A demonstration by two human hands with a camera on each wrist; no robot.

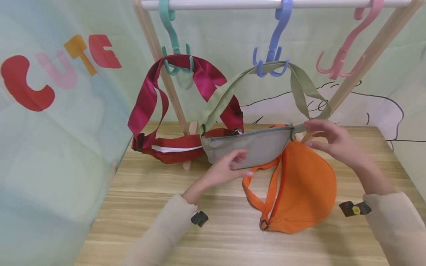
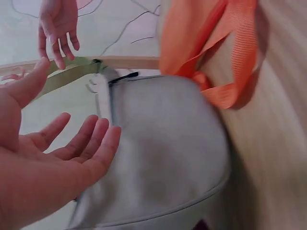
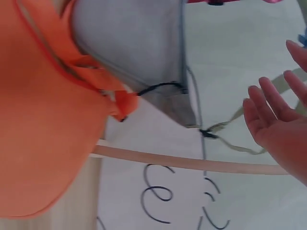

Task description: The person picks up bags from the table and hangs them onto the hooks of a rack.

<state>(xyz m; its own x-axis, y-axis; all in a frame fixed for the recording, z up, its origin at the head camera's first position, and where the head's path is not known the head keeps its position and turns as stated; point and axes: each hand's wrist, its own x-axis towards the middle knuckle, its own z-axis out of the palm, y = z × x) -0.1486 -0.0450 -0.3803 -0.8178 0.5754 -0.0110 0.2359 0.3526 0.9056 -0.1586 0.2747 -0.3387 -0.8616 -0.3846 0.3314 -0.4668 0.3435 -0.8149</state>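
Observation:
A grey waist bag hangs by its pale green strap from the blue hook. My left hand is in front of this bag, fingers loosely bent and nothing held; the left wrist view shows the palm beside the grey fabric. Near the bag's right end is my right hand, its fingers spread, apart from the strap in the right wrist view. An orange bag lies on the table below, between the hands, its strap looped to the left.
A red waist bag hangs on the green hook at left. The pink hook carries no bag. All three hooks hang from a white rail on wooden legs. The wooden table extends in front.

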